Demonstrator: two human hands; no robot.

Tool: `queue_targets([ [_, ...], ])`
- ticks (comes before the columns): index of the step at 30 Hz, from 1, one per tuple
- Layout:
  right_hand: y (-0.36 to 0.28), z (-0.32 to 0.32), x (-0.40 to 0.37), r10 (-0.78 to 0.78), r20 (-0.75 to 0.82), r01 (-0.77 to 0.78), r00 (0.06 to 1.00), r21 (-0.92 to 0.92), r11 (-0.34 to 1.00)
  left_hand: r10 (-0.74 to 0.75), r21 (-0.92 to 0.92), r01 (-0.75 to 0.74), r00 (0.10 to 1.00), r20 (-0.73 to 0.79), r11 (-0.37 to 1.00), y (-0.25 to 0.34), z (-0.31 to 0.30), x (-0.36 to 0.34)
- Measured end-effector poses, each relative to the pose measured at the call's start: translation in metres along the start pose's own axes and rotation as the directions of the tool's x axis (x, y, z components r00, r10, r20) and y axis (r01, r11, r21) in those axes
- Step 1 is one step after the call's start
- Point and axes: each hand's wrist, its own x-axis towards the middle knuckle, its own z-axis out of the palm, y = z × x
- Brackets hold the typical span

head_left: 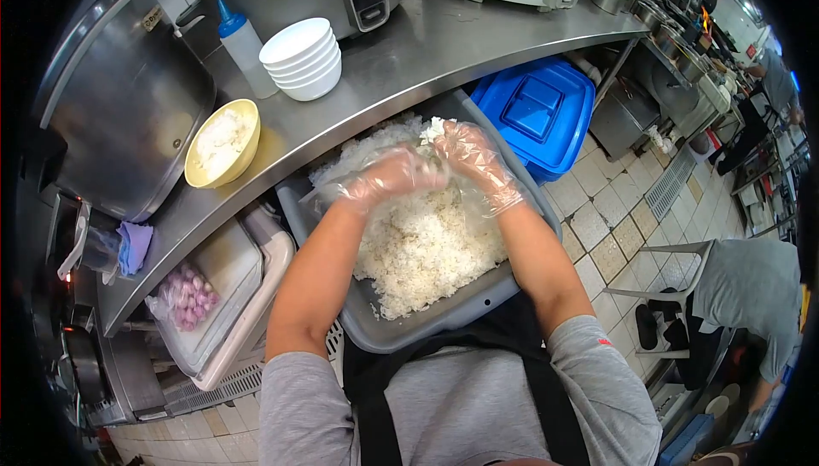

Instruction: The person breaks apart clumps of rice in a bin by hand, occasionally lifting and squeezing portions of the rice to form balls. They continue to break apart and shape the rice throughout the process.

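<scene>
A grey tub [375, 334] in front of me holds a large heap of white rice [426, 253], with looser clumps toward its far left side. Both hands wear clear plastic gloves and are over the far part of the tub. Fingers of my right hand [469, 154] are curled around a white clump of rice [432, 131]. Just to the left, my left hand [397, 177] is bent inward above the rice, its fingertips close to my right hand; what it holds, if anything, is hidden.
On the steel counter [384, 73] stand a yellow bowl of rice [223, 143], stacked white bowls [303, 61], a squeeze bottle [245, 48], a large pot and cookers. A blue lidded bin [542, 112] stands right of the tub. People are at the right.
</scene>
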Motion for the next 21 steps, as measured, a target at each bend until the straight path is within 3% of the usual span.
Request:
queue_targets([
  [2, 0.021, 0.017, -0.006, -0.057, -0.051, 0.058, 0.997, 0.031, 0.998, 0.080, 0.320, -0.118, 0.988, 0.129, 0.940, -0.022, 0.023, 0.008],
  [3, 0.019, 0.012, 0.001, 0.045, 0.215, -0.032, 0.975, -0.066, 0.997, 0.085, 0.430, -0.156, 0.980, 0.180, 0.889, -0.022, 0.039, 0.007],
  [4, 0.021, 0.014, 0.000, 0.002, 0.219, 0.018, 0.976, -0.088, 0.996, 0.084, 0.531, -0.200, 0.968, 0.235, 0.824, -0.014, 0.050, 0.003],
  [6, 0.038, 0.027, -0.005, -0.078, 0.228, 0.112, 0.970, -0.138, 0.984, -0.132, 0.703, -0.207, 0.909, 0.396, 0.681, 0.009, 0.068, -0.004],
  [7, 0.045, 0.034, -0.006, -0.140, 0.160, 0.147, 0.977, -0.028, 0.989, -0.246, 0.769, -0.231, 0.860, 0.448, 0.596, 0.018, 0.074, -0.005],
  [9, 0.053, 0.037, -0.005, -0.095, 0.243, 0.091, 0.965, 0.027, 0.995, -0.101, 0.718, -0.128, 0.958, 0.267, 0.684, -0.052, 0.128, 0.025],
  [11, 0.052, 0.033, -0.003, -0.074, 0.323, 0.061, 0.944, 0.049, 0.997, -0.043, 0.709, -0.101, 0.983, 0.181, 0.698, -0.072, 0.146, 0.033],
  [13, 0.052, 0.034, 0.000, -0.057, 0.383, 0.045, 0.922, 0.042, 0.998, -0.047, 0.769, -0.155, 0.971, 0.234, 0.620, -0.056, 0.125, 0.029],
  [16, 0.058, 0.041, 0.004, -0.013, 0.379, -0.024, 0.925, 0.092, 0.996, -0.003, 0.594, -0.095, 0.987, 0.163, 0.799, -0.048, 0.100, 0.022],
  [17, 0.061, 0.042, 0.004, 0.014, 0.393, -0.095, 0.920, 0.187, 0.978, -0.083, 0.587, -0.022, 0.985, 0.150, 0.809, -0.038, 0.095, 0.022],
  [20, 0.068, 0.052, 0.001, 0.104, 0.452, -0.324, 0.886, 0.444, 0.835, -0.054, 0.395, 0.062, 0.998, -0.033, 0.917, -0.040, 0.100, 0.025],
  [21, 0.068, 0.054, -0.002, 0.145, 0.478, -0.408, 0.866, 0.509, 0.758, 0.044, 0.414, 0.030, 0.985, -0.168, 0.910, -0.042, 0.100, 0.031],
])
